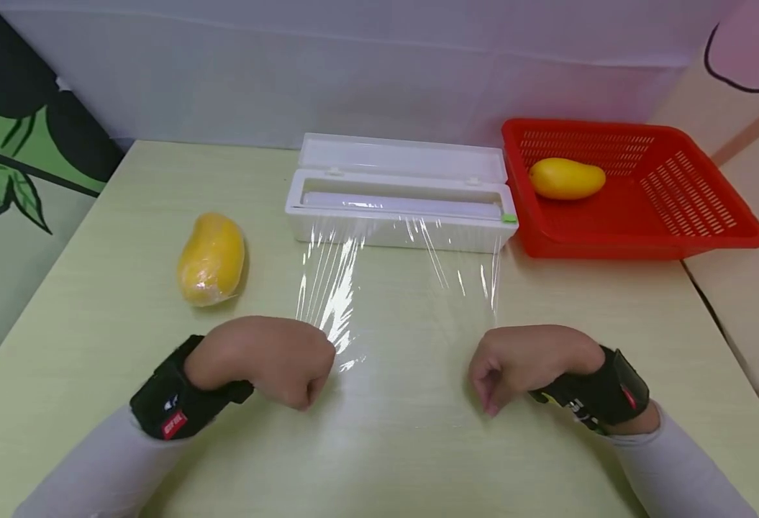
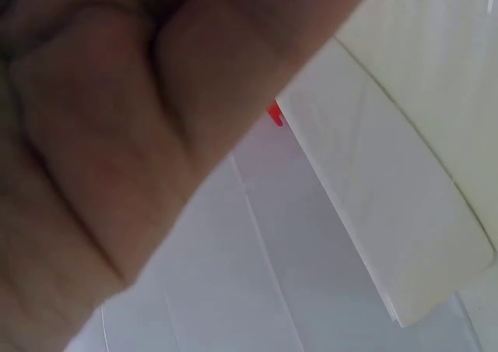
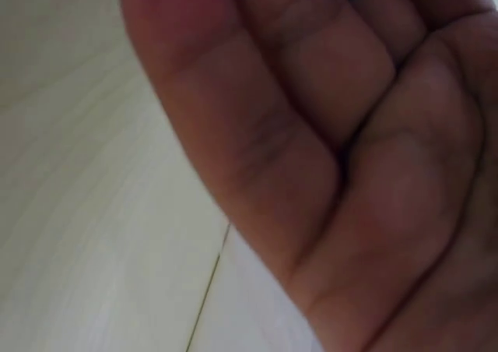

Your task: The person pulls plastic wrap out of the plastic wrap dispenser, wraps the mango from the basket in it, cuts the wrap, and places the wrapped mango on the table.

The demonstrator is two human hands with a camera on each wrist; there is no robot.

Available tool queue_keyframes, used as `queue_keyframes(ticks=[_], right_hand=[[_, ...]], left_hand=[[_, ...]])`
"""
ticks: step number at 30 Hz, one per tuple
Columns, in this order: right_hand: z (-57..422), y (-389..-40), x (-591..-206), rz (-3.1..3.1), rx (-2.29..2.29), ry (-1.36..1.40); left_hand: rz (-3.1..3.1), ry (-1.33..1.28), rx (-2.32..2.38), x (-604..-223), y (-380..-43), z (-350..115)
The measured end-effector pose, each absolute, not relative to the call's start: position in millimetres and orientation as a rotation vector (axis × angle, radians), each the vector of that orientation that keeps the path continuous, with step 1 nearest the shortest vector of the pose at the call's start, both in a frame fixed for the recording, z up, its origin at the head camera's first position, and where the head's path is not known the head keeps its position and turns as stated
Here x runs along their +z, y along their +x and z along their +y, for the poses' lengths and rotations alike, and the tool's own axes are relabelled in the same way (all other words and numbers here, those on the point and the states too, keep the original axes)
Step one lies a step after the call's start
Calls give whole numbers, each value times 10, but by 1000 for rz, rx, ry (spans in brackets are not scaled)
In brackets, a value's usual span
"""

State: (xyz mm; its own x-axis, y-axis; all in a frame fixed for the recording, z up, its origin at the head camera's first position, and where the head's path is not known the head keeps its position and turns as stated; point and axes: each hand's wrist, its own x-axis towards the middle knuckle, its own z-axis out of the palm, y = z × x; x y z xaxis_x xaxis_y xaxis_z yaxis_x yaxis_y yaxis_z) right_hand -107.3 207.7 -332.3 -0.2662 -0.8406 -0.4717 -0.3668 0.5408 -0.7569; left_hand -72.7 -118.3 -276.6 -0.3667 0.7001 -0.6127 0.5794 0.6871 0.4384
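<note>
A sheet of clear cling film (image 1: 411,324) stretches toward me from a white cling film dispenser (image 1: 398,232) whose lid stands open at the back. My left hand (image 1: 272,358), fingers curled, grips the film by its near left corner. At the near right corner my right hand (image 1: 526,361) pinches it between thumb and fingers. Both fists are low over the table, knuckles up. The left wrist view has the curled fingers (image 2: 101,134) beside the dispenser's white side (image 2: 381,181). In the right wrist view, folded fingers (image 3: 233,134) hide what they pinch.
Left of the film lies a yellow mango (image 1: 211,259) with shiny film around it. A red plastic basket (image 1: 619,241) at the back right holds another yellow mango (image 1: 567,178) and stands against the dispenser's right end. A pale curtain (image 1: 353,79) hangs behind the table (image 1: 379,475).
</note>
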Motion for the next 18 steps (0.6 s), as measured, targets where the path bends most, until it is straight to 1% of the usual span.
queue_keyframes(ticks=[10, 18], right_hand=[[2049, -1109, -3411, 1865, -627, -948], [2052, -1129, -3400, 1822, -619, -929]], left_hand=[[2069, 903, 93, -2920, -771, -1104], [2069, 904, 112, -2983, -802, -1097]])
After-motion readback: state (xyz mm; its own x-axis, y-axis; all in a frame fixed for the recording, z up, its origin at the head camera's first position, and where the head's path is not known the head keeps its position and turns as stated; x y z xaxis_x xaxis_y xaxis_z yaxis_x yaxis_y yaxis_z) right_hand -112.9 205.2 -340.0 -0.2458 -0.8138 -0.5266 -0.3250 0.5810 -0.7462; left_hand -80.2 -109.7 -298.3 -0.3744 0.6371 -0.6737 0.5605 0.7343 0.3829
